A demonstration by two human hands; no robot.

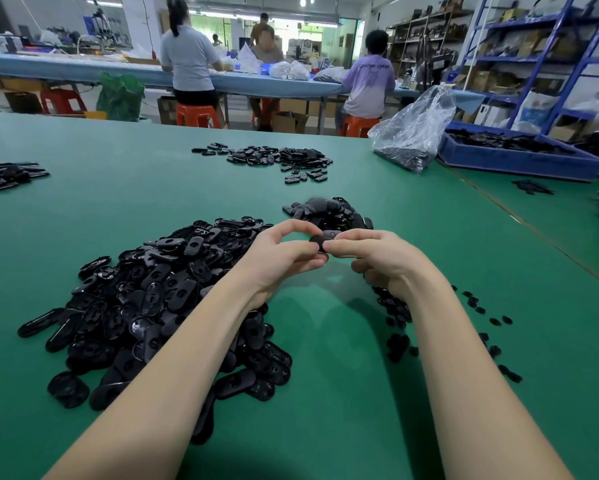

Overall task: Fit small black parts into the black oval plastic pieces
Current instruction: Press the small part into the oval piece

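Both hands meet above the green table point(343, 393) and pinch one black oval plastic piece point(322, 241) between their fingertips. My left hand point(284, 254) holds its left end, my right hand point(374, 254) its right end. A big heap of black oval pieces point(159, 299) lies under and left of my left forearm. Small black parts point(398, 327) are scattered beneath and to the right of my right forearm. A smaller mound of black pieces point(329, 211) sits just beyond the hands. Whether a small part sits in the held piece is hidden by the fingers.
Further piles of black pieces lie at mid-table point(277, 157) and at the left edge point(7, 174). A clear plastic bag point(412, 133) of parts and a blue bin point(519, 161) stand at the back right. Several people sit at a far bench point(83, 69).
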